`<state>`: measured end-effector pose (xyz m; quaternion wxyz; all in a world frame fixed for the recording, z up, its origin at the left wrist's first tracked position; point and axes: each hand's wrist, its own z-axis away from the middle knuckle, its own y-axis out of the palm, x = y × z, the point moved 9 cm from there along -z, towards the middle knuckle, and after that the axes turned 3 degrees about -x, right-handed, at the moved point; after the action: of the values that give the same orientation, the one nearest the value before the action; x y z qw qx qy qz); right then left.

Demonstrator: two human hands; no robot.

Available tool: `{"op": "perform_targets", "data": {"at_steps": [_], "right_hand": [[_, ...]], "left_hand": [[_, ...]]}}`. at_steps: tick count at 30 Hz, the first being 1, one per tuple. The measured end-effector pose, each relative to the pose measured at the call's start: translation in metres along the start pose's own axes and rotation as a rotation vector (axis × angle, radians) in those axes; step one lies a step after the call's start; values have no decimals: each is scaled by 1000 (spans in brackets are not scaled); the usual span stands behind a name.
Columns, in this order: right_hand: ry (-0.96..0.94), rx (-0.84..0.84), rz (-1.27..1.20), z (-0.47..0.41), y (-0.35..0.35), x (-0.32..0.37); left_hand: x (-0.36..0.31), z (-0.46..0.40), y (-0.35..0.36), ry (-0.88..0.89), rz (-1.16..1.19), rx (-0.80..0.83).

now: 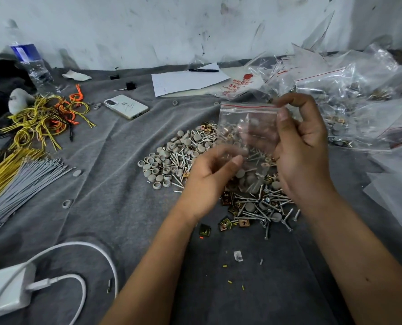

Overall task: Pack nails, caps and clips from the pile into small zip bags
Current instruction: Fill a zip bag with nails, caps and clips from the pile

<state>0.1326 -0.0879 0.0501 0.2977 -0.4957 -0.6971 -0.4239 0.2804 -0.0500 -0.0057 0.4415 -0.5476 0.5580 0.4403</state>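
Observation:
A small clear zip bag (pixel 246 127) with a red strip along its top hangs upright above the pile. My right hand (pixel 300 139) pinches its upper right corner between thumb and fingers. My left hand (pixel 211 174) is at the bag's lower left, fingers curled and blurred, thumb against the plastic. Grey caps and nails show at the bag's bottom. Beneath it lies the pile (pixel 195 165) of grey caps, silver nails and brass clips (pixel 225 224) on the grey cloth.
Heaps of clear zip bags (pixel 350 99) fill the right. Paper and a pen (pixel 203 70) lie at the back, a phone (pixel 126 106) left of centre. Yellow and orange wires (pixel 42 118), grey ties (pixel 19 184), a bottle (pixel 31 64) and a white charger (pixel 7 292) sit left.

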Motion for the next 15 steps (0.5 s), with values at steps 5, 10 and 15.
{"op": "perform_targets", "data": {"at_steps": [5,10,15], "right_hand": [[297,-13,147,2,-10,-33],[327,145,457,10,-1,-47],[220,138,589,8,1,-41]], "left_hand": [[6,-3,-11,-60,86,-106],[9,-3,-21,-79,144,-222],[5,-1,-31,6,-143,-332]]}}
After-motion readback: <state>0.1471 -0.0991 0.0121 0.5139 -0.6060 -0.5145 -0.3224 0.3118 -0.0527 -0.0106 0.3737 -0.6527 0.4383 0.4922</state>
